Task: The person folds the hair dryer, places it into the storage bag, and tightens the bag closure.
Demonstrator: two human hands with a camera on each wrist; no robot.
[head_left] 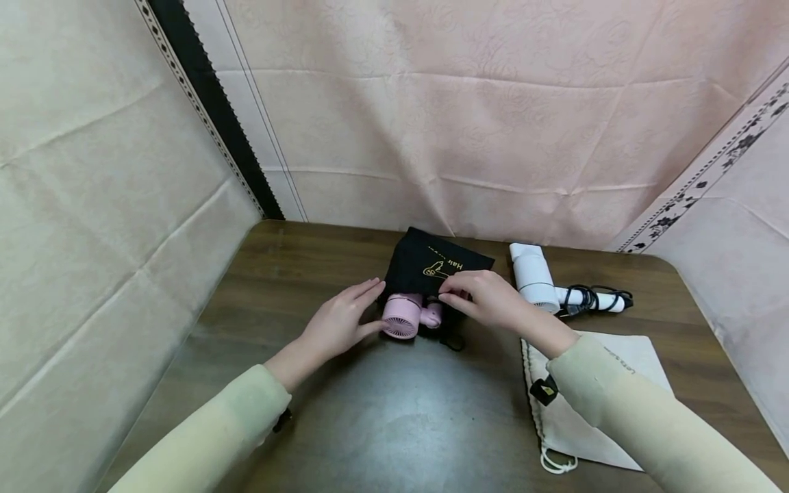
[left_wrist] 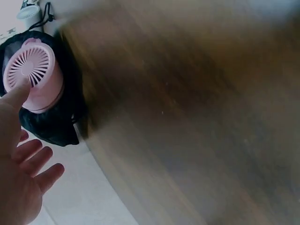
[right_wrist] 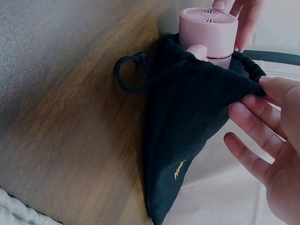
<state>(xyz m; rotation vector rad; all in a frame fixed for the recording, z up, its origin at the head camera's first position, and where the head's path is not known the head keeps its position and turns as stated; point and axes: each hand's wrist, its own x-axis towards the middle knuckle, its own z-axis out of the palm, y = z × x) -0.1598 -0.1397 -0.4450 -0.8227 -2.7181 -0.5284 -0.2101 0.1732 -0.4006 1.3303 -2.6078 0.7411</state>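
Note:
A pink hair dryer (head_left: pixel 402 318) lies partly inside the mouth of a black drawstring bag (head_left: pixel 411 263); its round vent (left_wrist: pixel 29 65) sticks out toward me. My left hand (head_left: pixel 342 316) is at the dryer's left side. In the left wrist view its thumb (left_wrist: pixel 18 96) touches the vent, while the other fingers are loosely bent and spread. My right hand (head_left: pixel 487 298) pinches the edge of the bag's mouth between thumb and fingers, as the right wrist view shows. The rest of the dryer is hidden by the bag.
To the right lies a white hair dryer (head_left: pixel 533 277) with its black cord (head_left: pixel 592 298) wound round the handle. A white drawstring bag (head_left: pixel 607 431) lies flat under my right forearm. Pale curtains (head_left: pixel 468 123) stand behind and beside the wooden table (head_left: pixel 296 274).

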